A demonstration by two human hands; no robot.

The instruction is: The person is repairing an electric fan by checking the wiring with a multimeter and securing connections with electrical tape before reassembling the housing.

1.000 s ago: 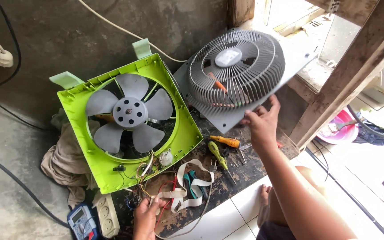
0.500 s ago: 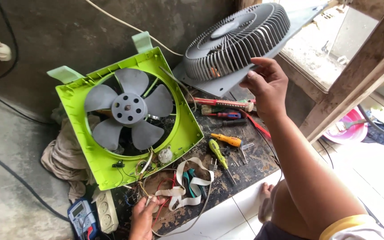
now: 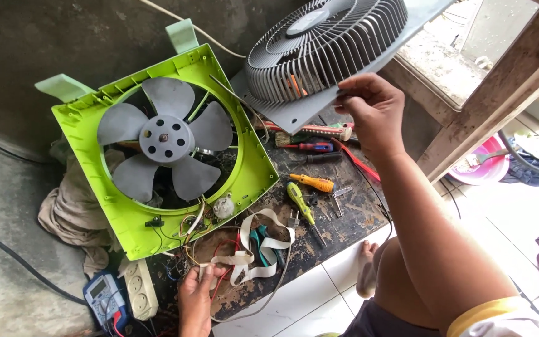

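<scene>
My right hand [image 3: 372, 109] grips the lower edge of a grey fan grille [image 3: 325, 43] and holds it tilted in the air above the board. A lime green fan housing [image 3: 157, 206] with grey blades [image 3: 163, 137] lies tilted at the left. My left hand [image 3: 196, 293] rests at the bottom, fingers closed on loose wires [image 3: 216, 249] and a strip of white tape [image 3: 257, 240] that run from the housing.
Several screwdrivers [image 3: 304, 203] and a brush lie on the dark worn board [image 3: 344, 218]. A multimeter [image 3: 104, 296] and a white power strip [image 3: 140, 288] sit at the bottom left. Rags lie under the housing. A wooden post [image 3: 500, 81] stands at the right, with a pink basin beyond it.
My right hand has lifted the grey grille off the board and carried it up and to the right. The tools beneath it now show. My left hand has stayed on the wires.
</scene>
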